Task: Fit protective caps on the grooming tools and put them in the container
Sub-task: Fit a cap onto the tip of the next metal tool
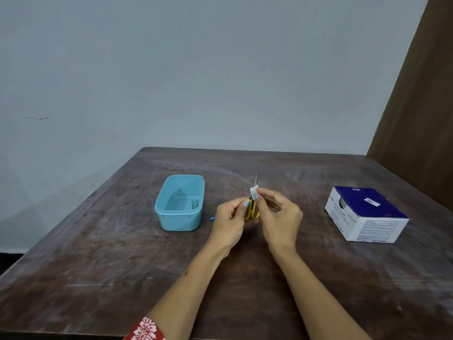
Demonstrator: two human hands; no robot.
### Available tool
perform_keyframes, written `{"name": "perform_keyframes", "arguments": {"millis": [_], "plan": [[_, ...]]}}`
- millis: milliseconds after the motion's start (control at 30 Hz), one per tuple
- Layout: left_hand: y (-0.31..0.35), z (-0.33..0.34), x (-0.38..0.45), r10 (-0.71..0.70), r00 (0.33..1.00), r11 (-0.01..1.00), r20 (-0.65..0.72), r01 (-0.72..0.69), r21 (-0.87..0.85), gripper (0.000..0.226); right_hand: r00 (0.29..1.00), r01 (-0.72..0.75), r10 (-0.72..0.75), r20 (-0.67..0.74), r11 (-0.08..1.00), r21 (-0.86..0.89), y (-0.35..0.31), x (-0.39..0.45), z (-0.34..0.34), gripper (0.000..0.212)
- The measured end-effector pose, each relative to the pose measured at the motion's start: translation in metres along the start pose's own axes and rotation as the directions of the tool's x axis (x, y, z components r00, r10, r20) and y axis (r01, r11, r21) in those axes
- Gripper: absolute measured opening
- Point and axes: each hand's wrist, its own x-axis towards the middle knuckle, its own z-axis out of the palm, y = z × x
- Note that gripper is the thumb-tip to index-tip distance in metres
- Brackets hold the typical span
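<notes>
Scissors (252, 209) in left hand (229, 224), cap (253, 191) pinched by right hand (279, 217)

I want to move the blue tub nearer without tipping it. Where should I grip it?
Pinch the tub's near short rim from above, thumb inside. It stands upright and open, and its protruding lip gives the fingers a ledge.

The white and dark-blue cardboard box (366, 213) on the table's right side shows a small "BD" mark on its blue top; its side panels' fine print and the white sticker are too blurred to read.
</notes>
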Motion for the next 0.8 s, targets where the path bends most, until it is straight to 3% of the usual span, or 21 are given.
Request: {"name": "perform_keyframes", "arguments": {"millis": [100, 300, 533, 700, 800], "plan": [[0.001, 0.000, 0.000, -0.023, 0.999, 1.000, 0.035, 0.023, -0.011, 0.026, 1.000, -0.014, 0.014, -0.013, 1.000, 0.006, 0.000, 0.001, -0.001, 0.034], [0.001, 0.002, -0.003, -0.088, 0.985, 0.996, 0.147, 0.087, 0.012, 0.029, 0.987, -0.084, 0.097, -0.129, 0.992, 0.098, 0.000, 0.006, -0.002, 0.026], [0.002, -0.002, -0.001, -0.076, 0.991, 0.997, 0.107, 0.079, -0.027, 0.028, 0.986, -0.152, 0.156, -0.051, 0.985, 0.079, 0.002, 0.004, 0.000, 0.017], [-0.002, -0.002, 0.000, -0.110, 0.980, 0.992, 0.166, 0.099, 0.073, 0.025, 0.969, -0.108, 0.138, -0.205, 0.982, 0.153, -0.006, 0.009, -0.004, 0.028], [-0.001, -0.001, -0.001, -0.091, 0.985, 0.994, 0.144, 0.082, 0.067, 0.025, 0.976, -0.091, 0.109, -0.186, 0.991, 0.101, -0.008, 0.007, -0.004, 0.029]]}}
